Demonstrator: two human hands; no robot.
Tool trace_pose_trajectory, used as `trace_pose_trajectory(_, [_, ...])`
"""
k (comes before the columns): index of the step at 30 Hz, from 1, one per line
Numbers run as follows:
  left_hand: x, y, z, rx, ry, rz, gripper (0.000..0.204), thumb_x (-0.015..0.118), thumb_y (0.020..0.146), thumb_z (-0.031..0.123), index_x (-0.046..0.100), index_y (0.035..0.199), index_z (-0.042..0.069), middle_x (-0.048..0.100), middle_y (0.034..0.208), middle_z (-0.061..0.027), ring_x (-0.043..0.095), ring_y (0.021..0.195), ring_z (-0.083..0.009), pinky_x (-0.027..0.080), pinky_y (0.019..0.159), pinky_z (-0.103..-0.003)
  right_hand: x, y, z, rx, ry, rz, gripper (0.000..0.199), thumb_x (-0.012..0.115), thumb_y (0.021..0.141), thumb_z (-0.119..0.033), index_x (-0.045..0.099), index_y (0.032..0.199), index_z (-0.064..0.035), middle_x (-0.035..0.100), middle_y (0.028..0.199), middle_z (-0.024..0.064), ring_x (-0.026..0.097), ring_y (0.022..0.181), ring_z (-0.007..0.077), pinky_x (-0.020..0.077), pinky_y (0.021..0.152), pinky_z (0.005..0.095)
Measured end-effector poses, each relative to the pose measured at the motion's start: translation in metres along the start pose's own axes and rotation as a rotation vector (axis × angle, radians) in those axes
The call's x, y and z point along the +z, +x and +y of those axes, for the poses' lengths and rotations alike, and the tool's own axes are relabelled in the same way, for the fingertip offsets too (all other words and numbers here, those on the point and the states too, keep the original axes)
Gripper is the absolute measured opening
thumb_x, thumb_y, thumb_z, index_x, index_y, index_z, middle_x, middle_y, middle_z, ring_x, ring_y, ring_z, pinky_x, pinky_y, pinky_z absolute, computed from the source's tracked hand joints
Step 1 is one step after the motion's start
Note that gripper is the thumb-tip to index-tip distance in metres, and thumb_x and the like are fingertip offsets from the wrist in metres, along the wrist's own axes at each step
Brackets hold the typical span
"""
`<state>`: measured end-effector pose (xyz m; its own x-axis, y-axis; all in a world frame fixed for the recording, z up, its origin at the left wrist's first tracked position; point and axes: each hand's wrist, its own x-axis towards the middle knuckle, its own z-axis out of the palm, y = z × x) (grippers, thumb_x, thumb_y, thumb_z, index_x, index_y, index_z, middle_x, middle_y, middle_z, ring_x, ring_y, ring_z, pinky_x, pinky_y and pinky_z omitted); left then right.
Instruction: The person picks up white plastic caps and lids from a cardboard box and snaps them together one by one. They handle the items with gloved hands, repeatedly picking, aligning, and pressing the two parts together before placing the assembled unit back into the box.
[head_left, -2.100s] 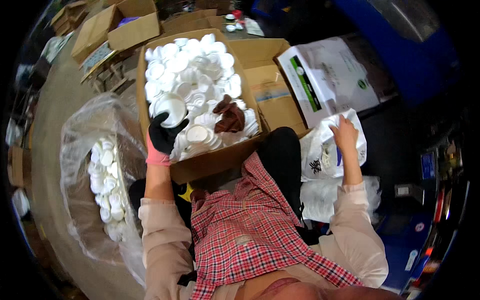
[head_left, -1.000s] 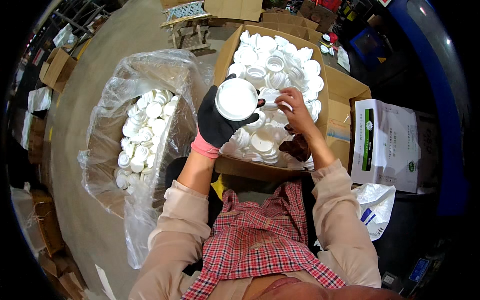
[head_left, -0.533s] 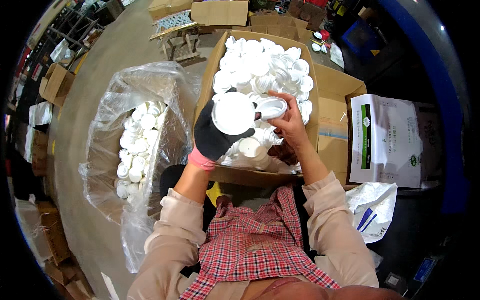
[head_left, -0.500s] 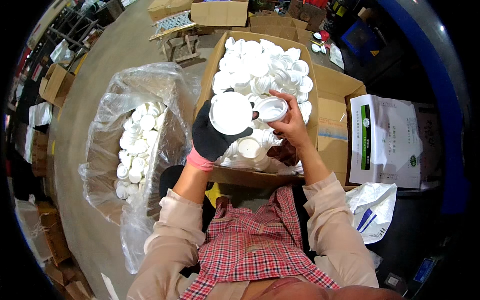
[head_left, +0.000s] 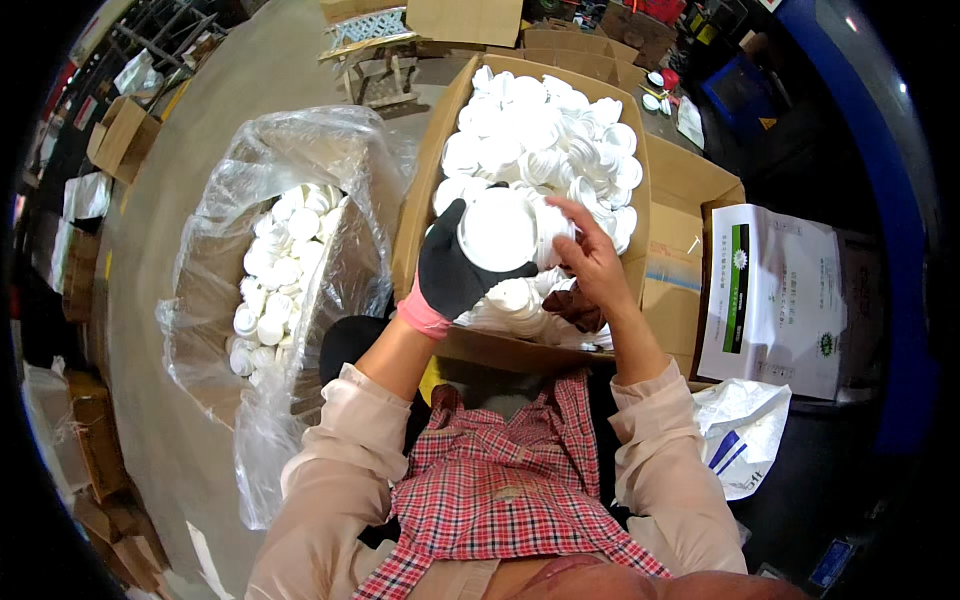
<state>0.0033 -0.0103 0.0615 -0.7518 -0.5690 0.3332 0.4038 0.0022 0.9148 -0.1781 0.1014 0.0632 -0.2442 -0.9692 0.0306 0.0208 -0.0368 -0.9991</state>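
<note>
Over the near half of the cardboard box (head_left: 500,351) heaped with white lids (head_left: 530,100), the black-gloved left hand (head_left: 450,272) grips a round lid (head_left: 497,230), the bare right hand (head_left: 596,262) pinches another lid (head_left: 551,237) just beside it, and a brown cloth (head_left: 575,308) lies toward the box's near right corner.

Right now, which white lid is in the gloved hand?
The broad round lid seen face-on, gripped by the black-gloved left hand. The lid beside it is at the bare right hand; other lids lie piled in the cardboard box.
</note>
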Motion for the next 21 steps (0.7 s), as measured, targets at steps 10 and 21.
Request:
trace_pose_trajectory(10, [-0.006, -0.005, -0.007, 0.054, 0.054, 0.085, 0.051, 0.056, 0.094, 0.017, 0.037, 0.137, -0.002, 0.047, 0.135, -0.0144, 0.05, 0.122, -0.0238, 0.044, 0.102, -0.04, 0.009, -0.002, -0.013, -0.289, -0.494, 0.216, 0.074, 0.08, 0.063, -0.011, 0.048, 0.13, -0.0087, 0.051, 0.115, 0.0105, 0.052, 0.103, 0.0232, 0.0464, 0.082, 0.0331])
trace_pose_trajectory(21, [0.018, -0.01, -0.021, 0.336, 0.223, 0.171, 0.055, 0.058, 0.09, 0.011, 0.036, 0.139, -0.001, 0.045, 0.137, -0.0127, 0.046, 0.125, -0.0226, 0.036, 0.106, -0.034, 0.043, -0.008, -0.024, -0.496, -0.748, 0.189, 0.075, 0.084, 0.064, -0.017, 0.05, 0.129, -0.0027, 0.05, 0.114, 0.0158, 0.054, 0.102, 0.0311, 0.0476, 0.084, 0.0377])
